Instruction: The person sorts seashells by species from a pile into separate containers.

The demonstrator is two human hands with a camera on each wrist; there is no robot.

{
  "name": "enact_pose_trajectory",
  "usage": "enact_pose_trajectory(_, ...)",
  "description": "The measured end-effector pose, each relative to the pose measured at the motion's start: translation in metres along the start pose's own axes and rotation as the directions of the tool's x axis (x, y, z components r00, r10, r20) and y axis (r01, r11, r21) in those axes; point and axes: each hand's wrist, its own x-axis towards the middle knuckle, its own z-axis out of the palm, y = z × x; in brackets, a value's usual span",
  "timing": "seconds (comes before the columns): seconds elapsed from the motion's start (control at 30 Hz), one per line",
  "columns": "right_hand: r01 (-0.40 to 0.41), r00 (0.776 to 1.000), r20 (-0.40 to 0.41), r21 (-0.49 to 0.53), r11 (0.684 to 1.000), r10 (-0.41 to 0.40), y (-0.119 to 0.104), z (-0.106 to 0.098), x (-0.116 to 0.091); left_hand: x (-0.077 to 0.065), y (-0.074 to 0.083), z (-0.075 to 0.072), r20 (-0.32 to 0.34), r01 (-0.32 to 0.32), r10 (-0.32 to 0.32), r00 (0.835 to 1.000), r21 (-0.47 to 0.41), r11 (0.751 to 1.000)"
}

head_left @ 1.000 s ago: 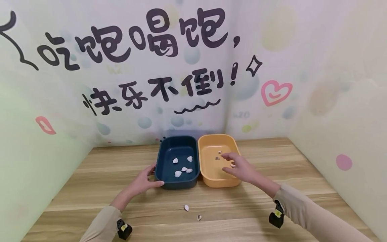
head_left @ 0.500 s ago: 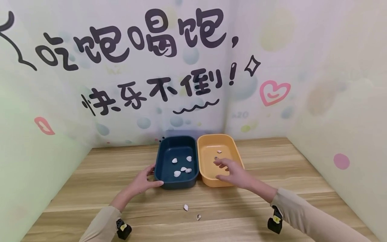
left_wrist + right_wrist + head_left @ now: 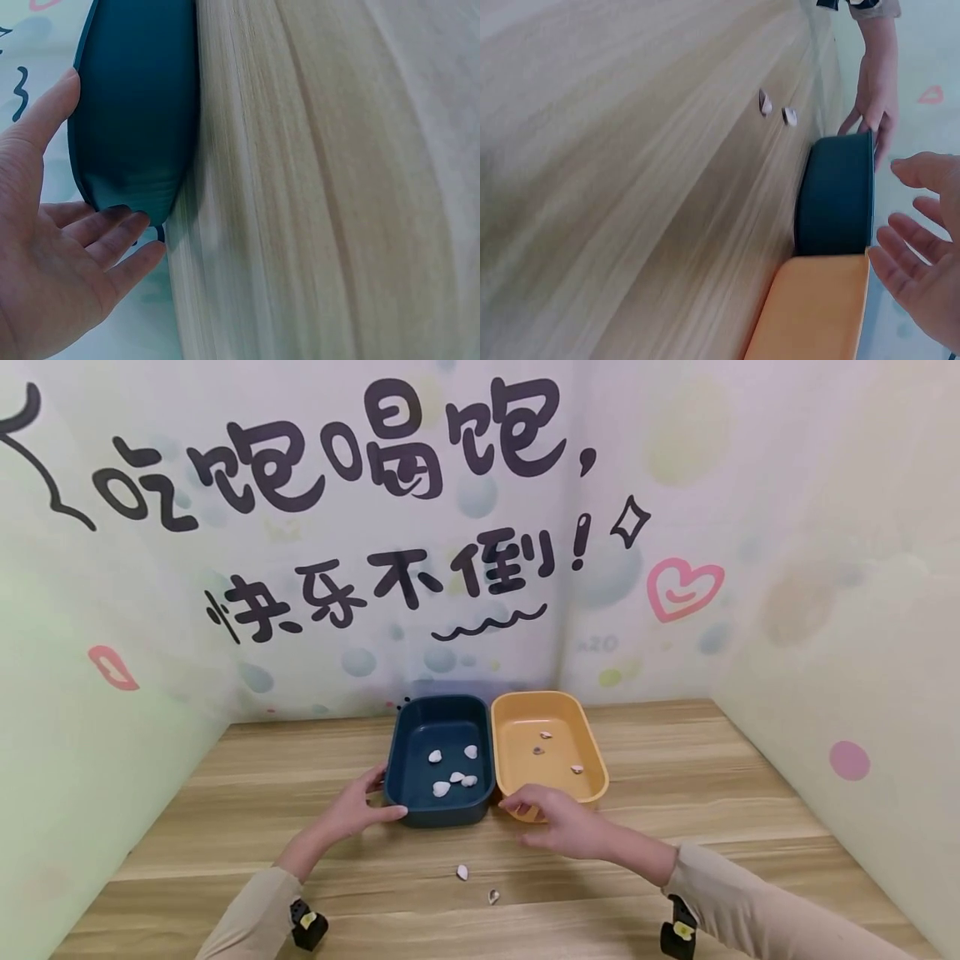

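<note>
My left hand (image 3: 355,810) rests on the near left corner of a dark blue tray (image 3: 438,817), thumb at the front rim and fingers along the side. In the left wrist view those fingers are fairly straight. Several white shells (image 3: 441,789) lie inside this tray. My right hand (image 3: 564,824) hovers over the front rim of a yellow tray (image 3: 592,735), fingers loosely bent, with nothing visible in them. Inside the yellow tray are a small shell (image 3: 577,769) and two more. Near the front, a pale shell (image 3: 462,872) and a small spiral-looking shell (image 3: 493,897) lie on the table.
Both trays stand side by side on the wooden table (image 3: 300,777), close to the printed back wall (image 3: 360,543). Pale side walls (image 3: 825,635) enclose the table on the left and right.
My right hand has moved from above the yellow tray's inside toward me and left, to its front rim, so the right-hand shell there shows fully. The left hand has stayed put.
</note>
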Motion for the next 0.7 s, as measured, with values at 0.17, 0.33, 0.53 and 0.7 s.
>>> enact_pose_trajectory(0.17, 0.002, 0.998, 0.057, 0.046, 0.999, -0.004, -0.005, 0.008, 0.001, 0.001, -0.002, 0.0, 0.005, -0.003, 0.003, 1.0, -0.009, 1.0)
enact_pose_trajectory(0.33, -0.015, 0.991, 0.131, 0.072, 0.997, 0.006, -0.005, 0.019, 0.002, 0.002, -0.003, 0.0, 0.004, -0.007, 0.007, 1.0, -0.007, 1.0)
enact_pose_trajectory(0.53, -0.003, 0.97, 0.244, 0.042, 0.999, -0.007, -0.005, 0.027, 0.002, 0.002, -0.003, 0.001, -0.006, 0.005, -0.005, 1.0, -0.005, 1.0)
enact_pose_trajectory(0.7, -0.003, 0.958, 0.285, 0.032, 0.999, -0.006, 0.0, 0.036, -0.001, 0.002, -0.003, 0.0, -0.002, -0.009, 0.009, 1.0, -0.01, 1.0)
